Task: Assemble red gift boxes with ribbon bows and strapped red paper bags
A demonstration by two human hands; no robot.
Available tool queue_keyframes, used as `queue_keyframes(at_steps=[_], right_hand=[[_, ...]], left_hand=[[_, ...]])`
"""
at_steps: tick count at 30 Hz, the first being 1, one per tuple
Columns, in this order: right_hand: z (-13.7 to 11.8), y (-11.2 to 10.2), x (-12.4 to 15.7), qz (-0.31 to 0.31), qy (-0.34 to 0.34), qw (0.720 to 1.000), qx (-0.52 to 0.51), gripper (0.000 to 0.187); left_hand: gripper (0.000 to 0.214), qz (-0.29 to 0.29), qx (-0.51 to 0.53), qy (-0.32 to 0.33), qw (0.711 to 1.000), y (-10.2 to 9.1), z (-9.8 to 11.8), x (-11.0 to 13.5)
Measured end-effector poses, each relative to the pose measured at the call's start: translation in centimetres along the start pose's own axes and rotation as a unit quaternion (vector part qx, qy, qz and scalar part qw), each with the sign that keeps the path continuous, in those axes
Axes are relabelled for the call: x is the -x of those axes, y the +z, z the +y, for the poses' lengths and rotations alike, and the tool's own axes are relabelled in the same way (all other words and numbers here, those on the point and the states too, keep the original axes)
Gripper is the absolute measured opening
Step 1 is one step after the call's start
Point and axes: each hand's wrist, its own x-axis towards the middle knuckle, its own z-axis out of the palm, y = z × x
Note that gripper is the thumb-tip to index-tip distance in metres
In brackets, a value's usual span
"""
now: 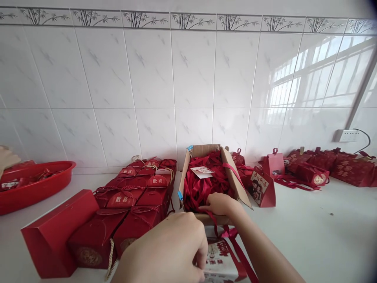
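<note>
My right hand (222,204) reaches over the near edge of an open cardboard box (237,184), its fingers closed on the tangled red ribbon (193,188) inside. A white printed card (203,171) lies on the ribbon. In the foreground my left hand (169,249) is curled, with its fingertips at the left side of a white and red printed gift box (220,257). Part of that gift box is hidden by my left hand and right forearm. Loose ribbon (229,232) hangs from the cardboard box's near edge over the gift box.
Rows of tied red gift boxes (123,198) stand on the left, beside an upright plain red box (60,234). Farther left, a red basin (38,192) holds wrapped items, with part of another hand (8,157). Red peaked boxes (262,188) stand right, before the tiled wall.
</note>
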Motion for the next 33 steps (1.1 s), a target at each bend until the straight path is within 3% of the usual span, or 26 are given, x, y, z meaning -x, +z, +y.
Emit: queue_keyframes(at_steps=[4, 10, 16, 20, 24, 26, 33], right_hand=[[-0.7, 0.3, 0.5, 0.036, 0.039, 0.999, 0.012, 0.043], [-1.5, 1.8, 0.1, 0.208, 0.08, 0.974, 0.032, 0.07], [-1.9, 2.4, -0.1, 0.29, 0.087, 0.953, 0.017, 0.09], [-1.6, 2.3, -0.2, 0.254, 0.01, 0.967, -0.002, 0.093], [-1.2, 2.4, -0.3, 0.134, -0.091, 0.987, -0.021, 0.053], [-1.3, 2.5, -0.2, 0.11, -0.079, 0.99, -0.027, 0.048], [-1.9, 2.1, 0.3, 0.129, 0.014, 0.991, -0.013, 0.047]], left_hand=[[0.012, -0.001, -0.005, 0.003, 1.0, 0.1, -0.1, -0.1], [0.012, 0.001, -0.004, 0.006, 1.0, 0.1, 0.0, -0.1], [0.01, -0.003, 0.002, 0.01, 1.0, 0.0, 0.0, 0.0], [0.012, -0.016, -0.004, 0.024, 1.0, 0.2, 0.1, 0.1], [0.013, -0.031, -0.016, 0.019, 0.999, 0.2, 0.5, 0.1], [0.015, -0.027, -0.024, 0.025, 0.999, 0.1, 0.7, 0.0], [0.015, -0.026, -0.033, 0.029, 0.999, 0.1, 0.9, -0.2]])
